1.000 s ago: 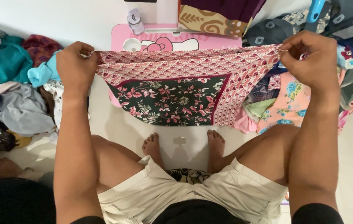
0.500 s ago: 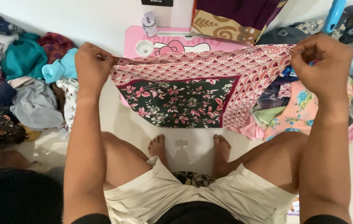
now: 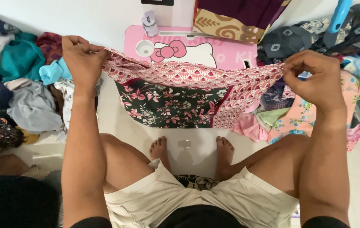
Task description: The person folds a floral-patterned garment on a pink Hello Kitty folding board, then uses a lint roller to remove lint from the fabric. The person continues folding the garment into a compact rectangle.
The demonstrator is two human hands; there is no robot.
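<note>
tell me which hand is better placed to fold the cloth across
Probably right: the right hand pinches a corner of the cloth with open floor below, while the left hand sits beside the clothes pile.

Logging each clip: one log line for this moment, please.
left hand: grips cloth corner | right hand: pinches other corner | cloth: pink and dark floral, held spread above floor | clothes piles: both sides

Single view, head-worn camera, facing steeply down from above the seated person's lap. Close range: forearms, knees and feet fill the lower frame, floor (image 3: 116, 122) and clothes heaps reach the edges. No second view shares the scene.
</note>
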